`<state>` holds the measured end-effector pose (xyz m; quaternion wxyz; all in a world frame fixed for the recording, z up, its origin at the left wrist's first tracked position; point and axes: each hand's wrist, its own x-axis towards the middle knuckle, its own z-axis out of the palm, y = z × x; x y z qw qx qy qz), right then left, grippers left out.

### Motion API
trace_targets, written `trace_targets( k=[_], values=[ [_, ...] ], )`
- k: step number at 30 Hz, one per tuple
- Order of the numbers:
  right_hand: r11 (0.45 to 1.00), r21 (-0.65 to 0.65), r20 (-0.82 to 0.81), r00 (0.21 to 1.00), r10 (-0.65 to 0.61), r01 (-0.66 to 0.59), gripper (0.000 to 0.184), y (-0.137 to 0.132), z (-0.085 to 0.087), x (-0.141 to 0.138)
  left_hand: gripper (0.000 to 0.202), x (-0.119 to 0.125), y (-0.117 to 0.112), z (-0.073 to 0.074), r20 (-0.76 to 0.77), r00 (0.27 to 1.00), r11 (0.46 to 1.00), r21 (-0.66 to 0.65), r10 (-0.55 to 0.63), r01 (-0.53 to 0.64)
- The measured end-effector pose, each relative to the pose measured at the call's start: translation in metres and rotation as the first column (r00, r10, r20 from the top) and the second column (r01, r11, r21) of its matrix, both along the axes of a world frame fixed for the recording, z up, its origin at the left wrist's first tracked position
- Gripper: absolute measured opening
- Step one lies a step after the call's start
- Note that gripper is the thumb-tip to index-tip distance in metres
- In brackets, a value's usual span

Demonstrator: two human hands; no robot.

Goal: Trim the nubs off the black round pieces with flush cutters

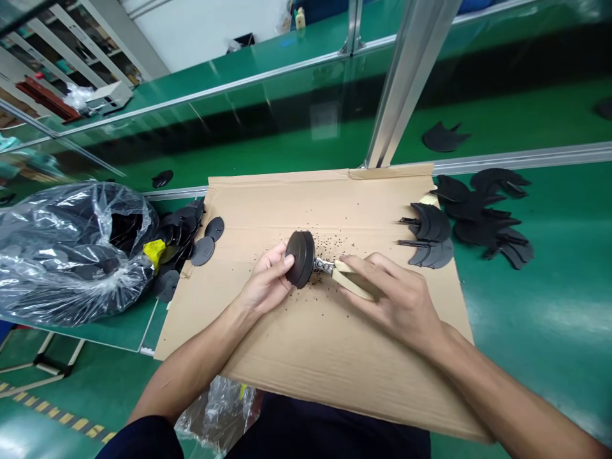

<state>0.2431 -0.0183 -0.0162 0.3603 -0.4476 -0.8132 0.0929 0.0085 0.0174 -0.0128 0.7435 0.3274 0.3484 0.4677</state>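
My left hand (270,277) grips a small stack of black plastic discs (301,260), thumb on the near face. In my right hand (396,293) is a pair of nippers (351,280) with cream handles. Their metal jaws touch or nearly touch the right edge of the discs; whether they bite on anything is too small to tell. Tiny black scraps (329,245) lie scattered on the cardboard sheet (268,204) around and under the discs. Two loose black discs (203,251) rest at the sheet's left edge.
On the left lies a clear plastic bag (62,255) of black parts, with a yellow tag (154,252) and more discs spilling beside it. Curved black pieces (488,213) are piled at the right, some on the cardboard. A metal frame post (406,83) and glass panel stand behind.
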Motion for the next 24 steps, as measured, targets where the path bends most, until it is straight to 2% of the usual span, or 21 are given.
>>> trace_targets(
  k=[3,5,8,10,12,13,15,16,17,18,20,21,22,24],
  values=[
    [0.986,0.09,0.075,0.986,-0.146,0.14,0.03,0.004,0.0,0.001,0.045,-0.004,0.0,0.0,-0.151,0.985,0.979,0.199,0.08,-0.049],
    [0.969,0.156,0.163,0.963,-0.215,0.189,0.03,0.006,-0.001,0.0,0.043,-0.004,-0.002,0.0,-0.254,0.967,0.961,0.272,0.021,0.051],
    [0.963,0.22,0.254,0.943,-0.213,0.158,0.031,0.007,-0.002,0.0,0.047,0.0,-0.006,-0.001,-0.337,0.936,0.948,0.255,-0.099,0.192],
    [0.962,0.211,0.237,0.946,-0.222,0.173,0.034,0.006,-0.001,0.0,0.055,0.003,-0.006,-0.004,-0.337,0.939,0.956,0.247,-0.068,0.158],
    [0.968,0.116,0.125,0.964,-0.236,0.222,0.038,0.007,0.001,0.001,0.052,0.004,-0.003,-0.006,-0.329,0.944,0.959,0.277,0.04,0.055],
    [0.971,0.025,0.026,0.971,-0.237,0.236,0.04,0.007,0.002,0.001,0.045,0.004,-0.002,-0.007,-0.329,0.939,0.951,0.308,0.103,0.004],
    [0.958,-0.244,-0.231,0.95,-0.21,0.153,0.04,0.009,0.007,0.003,0.025,0.002,0.001,-0.008,-0.338,0.918,0.912,0.406,0.205,-0.054],
    [0.919,-0.392,-0.369,0.909,-0.192,0.035,0.038,0.009,0.009,0.003,0.017,0.001,0.001,-0.009,-0.351,0.905,0.883,0.467,0.239,-0.052],
    [0.85,-0.512,-0.498,0.848,-0.181,-0.119,0.035,0.01,0.011,0.003,0.01,0.0,0.001,-0.009,-0.369,0.891,0.847,0.53,0.264,-0.032],
    [0.756,-0.589,-0.607,0.775,-0.178,-0.287,0.034,0.009,0.013,0.003,0.005,0.0,0.0,-0.009,-0.39,0.877,0.809,0.588,0.281,0.002],
    [0.551,-0.617,-0.75,0.631,-0.197,-0.562,0.036,0.008,0.014,0.001,0.007,-0.001,-0.004,-0.009,-0.422,0.848,0.727,0.684,0.32,0.066],
    [0.472,-0.601,-0.788,0.577,-0.214,-0.646,0.037,0.007,0.014,0.0,0.011,-0.001,-0.005,-0.009,-0.426,0.837,0.689,0.72,0.343,0.084],
    [0.415,-0.585,-0.809,0.54,-0.233,-0.697,0.038,0.005,0.014,-0.001,0.014,0.0,-0.007,-0.009,-0.421,0.829,0.655,0.75,0.368,0.091],
    [0.353,-0.58,-0.815,0.513,-0.27,-0.735,0.037,0.003,0.013,-0.003,0.019,0.0,-0.008,-0.01,-0.4,0.816,0.606,0.792,0.418,0.077]
  ],
)
